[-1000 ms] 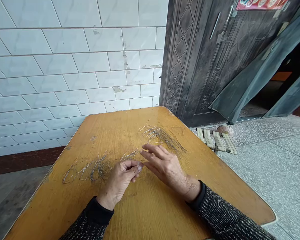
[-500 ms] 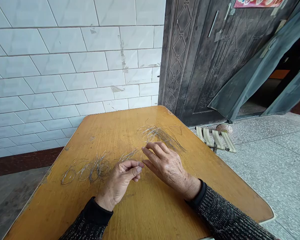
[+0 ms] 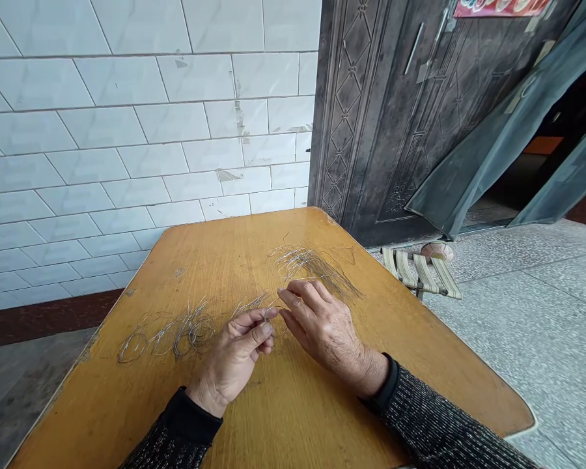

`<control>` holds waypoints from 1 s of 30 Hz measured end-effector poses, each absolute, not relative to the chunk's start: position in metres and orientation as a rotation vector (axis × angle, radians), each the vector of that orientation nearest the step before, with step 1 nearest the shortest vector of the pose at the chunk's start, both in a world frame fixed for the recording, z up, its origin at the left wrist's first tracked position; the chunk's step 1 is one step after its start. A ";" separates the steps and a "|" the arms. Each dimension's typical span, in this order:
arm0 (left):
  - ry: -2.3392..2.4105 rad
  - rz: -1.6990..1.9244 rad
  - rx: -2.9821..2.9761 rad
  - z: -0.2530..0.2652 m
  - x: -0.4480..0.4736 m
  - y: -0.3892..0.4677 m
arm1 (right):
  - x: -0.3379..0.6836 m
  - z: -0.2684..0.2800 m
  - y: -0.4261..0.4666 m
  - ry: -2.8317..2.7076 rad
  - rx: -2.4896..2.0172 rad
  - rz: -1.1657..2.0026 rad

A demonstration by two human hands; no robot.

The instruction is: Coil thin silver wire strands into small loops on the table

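A thin wire [image 3: 265, 315] is pinched between the thumb and index finger of the left hand [image 3: 235, 360], above the middle of a wooden worktop [image 3: 283, 417], and is bent in a small curve at the fingertips. The fingers of the right hand [image 3: 329, 331] are held loosely bent just beside it; whether the wire is gripped by them cannot be told. Looped wires [image 3: 193, 332] are laid to the left, and a loose wire pile [image 3: 317, 267] is spread beyond the right hand. The worktop is backed by a white tiled wall [image 3: 127, 124].
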State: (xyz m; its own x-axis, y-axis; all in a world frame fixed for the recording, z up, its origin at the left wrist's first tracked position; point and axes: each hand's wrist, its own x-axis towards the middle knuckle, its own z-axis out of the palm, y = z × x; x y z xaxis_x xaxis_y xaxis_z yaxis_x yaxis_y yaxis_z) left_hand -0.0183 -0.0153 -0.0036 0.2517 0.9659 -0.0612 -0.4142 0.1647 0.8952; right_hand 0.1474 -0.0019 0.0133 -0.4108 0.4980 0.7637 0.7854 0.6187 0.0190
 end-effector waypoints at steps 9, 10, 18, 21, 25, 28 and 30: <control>0.745 1.160 0.873 -0.003 -0.018 -0.017 | 0.147 0.016 -0.004 -2.065 -0.994 -0.491; 0.741 1.160 0.872 -0.003 -0.018 -0.017 | 0.146 0.016 -0.004 -2.063 -0.990 -0.495; 0.750 1.171 0.890 0.001 -0.015 -0.019 | 0.146 0.017 -0.006 -2.066 -0.995 -0.495; 0.768 1.174 0.906 0.001 -0.015 -0.019 | 0.147 0.016 -0.005 -2.066 -0.999 -0.512; 0.764 1.154 0.903 -0.001 -0.014 -0.018 | 0.149 0.017 -0.005 -2.065 -0.986 -0.530; 0.751 1.140 0.890 -0.001 -0.012 -0.019 | 0.149 0.017 -0.005 -2.049 -0.971 -0.538; 0.742 1.140 0.886 -0.001 -0.011 -0.019 | 0.149 0.016 -0.005 -2.041 -0.969 -0.543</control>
State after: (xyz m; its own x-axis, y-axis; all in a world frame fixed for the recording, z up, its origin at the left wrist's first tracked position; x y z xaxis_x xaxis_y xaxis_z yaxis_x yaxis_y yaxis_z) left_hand -0.0115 -0.0192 -0.0006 0.2609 0.9639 -0.0529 -0.4384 0.1671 0.8831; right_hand 0.1491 -0.0048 0.0164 -0.3905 0.4465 0.8051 0.7874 0.6151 0.0408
